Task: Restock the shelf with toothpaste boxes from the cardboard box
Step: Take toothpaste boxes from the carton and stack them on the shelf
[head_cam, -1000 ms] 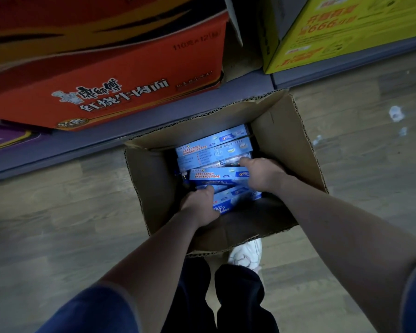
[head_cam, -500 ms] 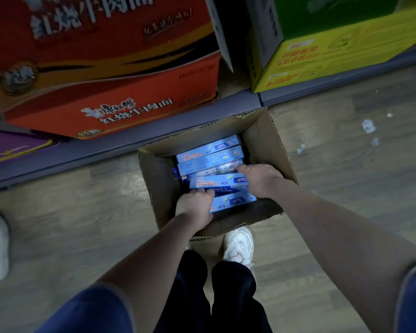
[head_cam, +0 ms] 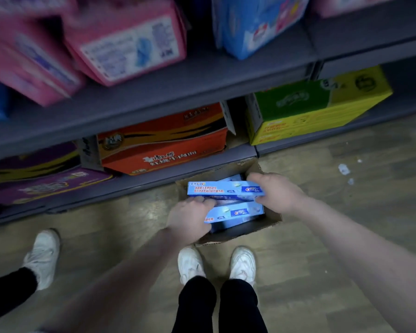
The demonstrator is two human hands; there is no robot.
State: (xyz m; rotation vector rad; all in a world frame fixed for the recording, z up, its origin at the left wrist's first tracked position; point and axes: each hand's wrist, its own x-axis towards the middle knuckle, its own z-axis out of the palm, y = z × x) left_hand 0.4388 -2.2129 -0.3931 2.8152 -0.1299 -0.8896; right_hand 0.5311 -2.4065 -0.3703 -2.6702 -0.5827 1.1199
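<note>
Toothpaste boxes [head_cam: 226, 190] sit stacked between my two hands, above the open carton [head_cam: 269, 218] on the floor. My left hand [head_cam: 190, 218] grips the stack at its left end, fingers curled over the edge. My right hand [head_cam: 277, 192] grips the right end, thumb on the far side. I count at least two blue boxes in the stack: one on top with red print, one below it nearer to me. More blue shows under and behind them; I cannot tell how many.

The carton stands just in front of the bottom shelf [head_cam: 178, 174], with my two white shoes [head_cam: 190, 264] at its near edge. One orange case [head_cam: 163, 140] sits on the bottom shelf directly behind the carton. One yellow-green case [head_cam: 317, 109] sits to its right, one purple case [head_cam: 41, 186] to its left. The shelf above carries two pink packs [head_cam: 127, 42] and one blue pack [head_cam: 255, 22], all blurred. A second person's white shoe [head_cam: 42, 257] and dark trouser leg stand at the left. Small white scraps [head_cam: 344, 169] lie on the floor to the right.
</note>
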